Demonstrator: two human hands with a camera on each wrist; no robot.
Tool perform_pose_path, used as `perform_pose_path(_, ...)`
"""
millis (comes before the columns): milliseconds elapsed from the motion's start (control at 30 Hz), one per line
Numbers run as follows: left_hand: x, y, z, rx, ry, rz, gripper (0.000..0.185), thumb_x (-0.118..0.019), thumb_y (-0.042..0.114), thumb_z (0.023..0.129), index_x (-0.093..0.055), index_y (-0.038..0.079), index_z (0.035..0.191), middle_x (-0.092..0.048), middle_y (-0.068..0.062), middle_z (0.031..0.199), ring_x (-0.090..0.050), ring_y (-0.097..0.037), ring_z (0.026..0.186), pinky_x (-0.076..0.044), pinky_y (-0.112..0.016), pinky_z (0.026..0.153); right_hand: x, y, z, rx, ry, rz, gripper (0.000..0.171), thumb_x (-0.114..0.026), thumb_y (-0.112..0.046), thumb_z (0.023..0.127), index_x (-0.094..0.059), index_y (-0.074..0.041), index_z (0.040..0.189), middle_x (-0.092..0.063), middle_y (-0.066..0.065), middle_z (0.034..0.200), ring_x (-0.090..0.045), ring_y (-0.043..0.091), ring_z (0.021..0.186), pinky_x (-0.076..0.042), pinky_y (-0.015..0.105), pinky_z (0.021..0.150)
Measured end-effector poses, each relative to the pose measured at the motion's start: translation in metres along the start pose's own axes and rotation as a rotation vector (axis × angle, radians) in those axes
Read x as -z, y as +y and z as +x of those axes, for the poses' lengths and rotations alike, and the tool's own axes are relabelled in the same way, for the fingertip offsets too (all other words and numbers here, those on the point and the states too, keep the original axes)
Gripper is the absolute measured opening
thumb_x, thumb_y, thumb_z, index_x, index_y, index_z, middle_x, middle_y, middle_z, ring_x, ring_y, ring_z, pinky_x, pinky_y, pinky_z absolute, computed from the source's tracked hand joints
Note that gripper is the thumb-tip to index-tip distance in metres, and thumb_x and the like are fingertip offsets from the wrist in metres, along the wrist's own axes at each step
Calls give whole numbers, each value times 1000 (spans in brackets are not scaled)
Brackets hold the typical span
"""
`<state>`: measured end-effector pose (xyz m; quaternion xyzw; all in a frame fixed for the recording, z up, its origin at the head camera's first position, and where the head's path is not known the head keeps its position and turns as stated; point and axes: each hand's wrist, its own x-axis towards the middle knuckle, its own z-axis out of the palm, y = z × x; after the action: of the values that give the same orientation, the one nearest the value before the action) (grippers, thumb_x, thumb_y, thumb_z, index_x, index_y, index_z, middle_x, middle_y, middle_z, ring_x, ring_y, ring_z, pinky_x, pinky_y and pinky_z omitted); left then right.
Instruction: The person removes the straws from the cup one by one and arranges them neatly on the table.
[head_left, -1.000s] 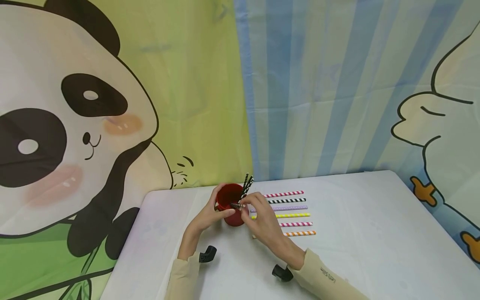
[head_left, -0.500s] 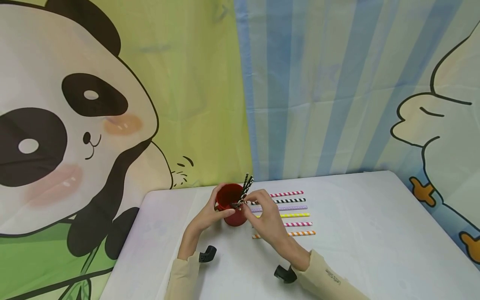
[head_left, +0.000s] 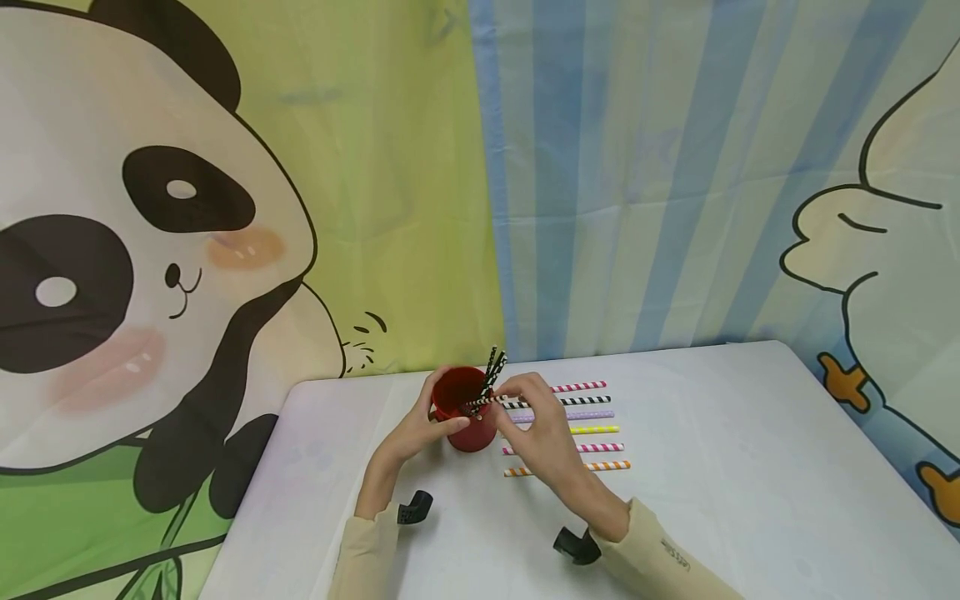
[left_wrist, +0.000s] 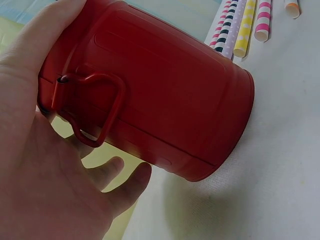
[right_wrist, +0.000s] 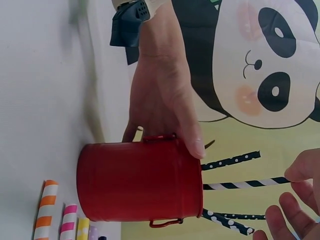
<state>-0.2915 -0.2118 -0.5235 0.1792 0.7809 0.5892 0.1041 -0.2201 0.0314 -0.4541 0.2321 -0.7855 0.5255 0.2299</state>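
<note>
I see the red bucket (head_left: 468,417) standing upright near the desk's (head_left: 712,500) far edge, with black dotted straws (head_left: 493,367) leaning out of it. A black-striped straw (head_left: 489,401) lies almost level, one end over the rim, its long axis running toward the right edge. My left hand (head_left: 420,429) wraps the bucket's side; my right hand (head_left: 536,417) pinches that straw.

The right hand (head_left: 542,423) covers the near ends of several striped straws (head_left: 592,430) on the table. The red bucket (head_left: 467,417) hides the lower parts of the straws standing inside.
</note>
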Motion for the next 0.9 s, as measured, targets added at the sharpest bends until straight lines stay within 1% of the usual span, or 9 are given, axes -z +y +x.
perform_pose_path(133,-1,0,0,-1,1,-1,90,-78,28,87,-20,42,154,-35,3,154,-31,-25,145,-33,-61,115,4,-2,1,3,12,2,16,-72,-8,90,-68,-14,104,-63,-5,108,-60,14,104,-52,30,92)
perform_pose_path(300,-1,0,1,2,4,3,91,-78,28,86,-20,38,155,-35,2,153,-31,-25,145,-35,-61,114,9,-5,1,10,31,3,14,-71,-9,92,-68,-15,104,-63,-4,106,-60,16,103,-51,31,92)
perform_pose_path(467,-1,-1,1,1,1,0,91,-78,28,86,-19,36,156,-35,2,154,-30,-25,145,-36,-61,114,16,-10,2,11,34,18,14,-71,-9,92,-68,-15,104,-64,-5,107,-59,13,104,-51,32,92)
perform_pose_path(667,-1,-2,1,1,5,-4,91,-78,27,86,-20,38,155,-34,1,154,-30,-25,145,-35,-61,114,25,-17,1,20,37,12,14,-71,-9,92,-67,-14,104,-63,-4,107,-59,12,104,-51,30,93)
perform_pose_path(733,0,-2,1,1,4,-5,91,-78,27,87,-20,38,155,-34,2,154,-30,-25,145,-35,-60,115,27,-19,0,21,41,9,15,-71,-8,91,-67,-15,104,-63,-4,108,-59,12,104,-51,29,94)
perform_pose_path(900,0,-2,1,10,4,-3,93,-78,27,87,-19,33,157,-35,2,154,-31,-25,145,-36,-60,114,34,-23,-1,19,52,2,17,-72,-8,91,-67,-17,105,-64,-5,107,-60,12,105,-51,27,94)
